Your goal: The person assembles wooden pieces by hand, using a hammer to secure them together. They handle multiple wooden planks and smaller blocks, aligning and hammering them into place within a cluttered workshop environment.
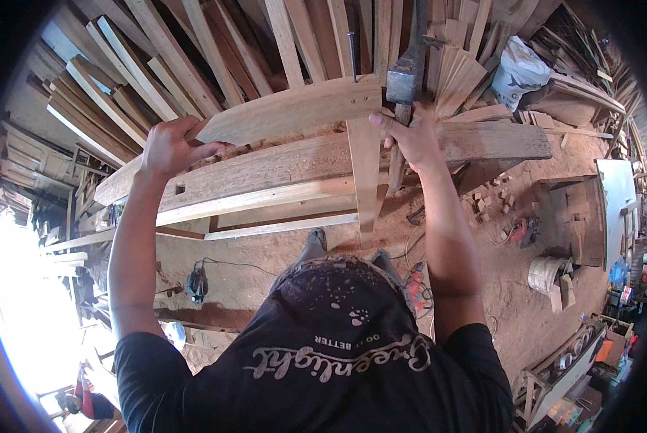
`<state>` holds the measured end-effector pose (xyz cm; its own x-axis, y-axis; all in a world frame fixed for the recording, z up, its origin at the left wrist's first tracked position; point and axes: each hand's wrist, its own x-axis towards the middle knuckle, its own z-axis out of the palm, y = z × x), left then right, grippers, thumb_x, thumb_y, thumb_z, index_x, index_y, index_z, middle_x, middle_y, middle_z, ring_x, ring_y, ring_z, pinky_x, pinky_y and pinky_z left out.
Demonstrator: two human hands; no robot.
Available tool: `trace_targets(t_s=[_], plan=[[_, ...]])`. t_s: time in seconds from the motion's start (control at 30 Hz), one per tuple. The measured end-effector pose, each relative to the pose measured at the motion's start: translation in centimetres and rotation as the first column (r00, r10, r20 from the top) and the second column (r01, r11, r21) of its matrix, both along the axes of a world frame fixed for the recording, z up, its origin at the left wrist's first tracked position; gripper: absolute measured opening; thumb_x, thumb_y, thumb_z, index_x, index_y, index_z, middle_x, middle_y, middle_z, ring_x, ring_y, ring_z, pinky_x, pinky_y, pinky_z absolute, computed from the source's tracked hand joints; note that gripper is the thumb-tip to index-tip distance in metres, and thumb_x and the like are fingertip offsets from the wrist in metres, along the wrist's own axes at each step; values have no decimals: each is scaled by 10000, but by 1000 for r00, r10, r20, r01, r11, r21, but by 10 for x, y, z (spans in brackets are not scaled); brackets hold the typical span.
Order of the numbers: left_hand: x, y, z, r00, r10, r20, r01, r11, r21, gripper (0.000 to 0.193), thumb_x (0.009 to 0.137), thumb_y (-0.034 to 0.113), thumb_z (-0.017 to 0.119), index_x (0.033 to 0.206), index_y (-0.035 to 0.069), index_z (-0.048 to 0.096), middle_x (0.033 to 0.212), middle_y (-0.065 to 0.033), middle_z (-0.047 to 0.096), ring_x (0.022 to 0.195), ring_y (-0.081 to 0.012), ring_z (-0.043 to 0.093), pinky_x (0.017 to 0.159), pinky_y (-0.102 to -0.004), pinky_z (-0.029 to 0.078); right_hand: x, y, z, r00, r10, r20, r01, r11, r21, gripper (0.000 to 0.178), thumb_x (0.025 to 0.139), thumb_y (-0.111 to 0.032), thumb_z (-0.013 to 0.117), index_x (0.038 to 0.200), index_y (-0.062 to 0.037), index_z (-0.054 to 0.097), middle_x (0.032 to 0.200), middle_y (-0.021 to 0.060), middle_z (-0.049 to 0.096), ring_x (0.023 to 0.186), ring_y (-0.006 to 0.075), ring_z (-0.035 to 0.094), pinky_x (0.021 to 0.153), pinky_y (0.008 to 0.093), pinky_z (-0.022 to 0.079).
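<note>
A curved, pale wooden board (287, 110) lies in front of me, its right end over an upright wooden piece (365, 166). My left hand (173, 146) is closed around the board's left end, thumb on the near side. A long nail (352, 56) stands upright at the board's right end, above small dark holes in its face. My right hand (410, 136) is closed around the wooden handle of a hammer (404, 81), its thumb reaching to the board's right end. The hammer's metal head is just right of the nail; the fingers behind the handle are partly hidden.
A thick, worn beam (280, 167) runs across below the board, with a pale wooden frame (287, 229) nearer me. Long planks (172, 54) lean at the back. Small wood offcuts (493, 195), power tools (197, 285) and cords lie on the floor. A white sack (520, 72) stands back right.
</note>
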<state>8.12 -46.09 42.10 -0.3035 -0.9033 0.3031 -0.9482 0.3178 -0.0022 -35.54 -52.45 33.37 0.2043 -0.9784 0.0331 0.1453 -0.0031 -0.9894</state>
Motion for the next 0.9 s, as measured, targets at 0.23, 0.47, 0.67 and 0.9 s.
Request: trace_targets(t_s=[0.23, 0.47, 0.67, 0.9], plan=[[5, -2, 2, 997, 76, 21, -77, 993, 88, 827, 669, 813, 795, 1004, 58, 780, 686, -72, 685, 625, -256, 698, 633, -421, 570, 4, -3, -17, 999, -30, -11, 29, 997, -70, 380, 834, -271, 910, 1037, -24, 704, 779, 7, 665, 592, 97, 584, 539, 269, 479], [-28, -25, 13, 993, -24, 119, 4, 986, 169, 893, 718, 821, 770, 1129, 29, 716, 971, -165, 765, 888, -347, 754, 838, -476, 593, 3, -7, -27, 999, -35, -34, 33, 998, -53, 283, 851, -270, 891, 928, -48, 734, 751, -4, 666, 583, 89, 579, 567, 266, 462], [-153, -81, 34, 980, -185, -78, 195, 788, 584, 757, 855, 680, 750, 1122, -14, 609, 1069, -213, 716, 980, -409, 700, 857, -508, 535, 1, -7, -23, 1000, 0, 0, 0, 998, -56, 269, 867, -244, 874, 971, -48, 721, 791, -3, 674, 599, 89, 584, 561, 266, 469], [-196, -92, 22, 979, -205, -8, 175, 813, 555, 625, 880, 587, 775, 996, 16, 547, 852, -187, 622, 803, -361, 653, 739, -497, 486, 0, -5, -19, 996, 50, 74, -46, 997, -66, 334, 864, -247, 878, 1041, -29, 698, 846, 21, 678, 615, 92, 594, 546, 267, 475]])
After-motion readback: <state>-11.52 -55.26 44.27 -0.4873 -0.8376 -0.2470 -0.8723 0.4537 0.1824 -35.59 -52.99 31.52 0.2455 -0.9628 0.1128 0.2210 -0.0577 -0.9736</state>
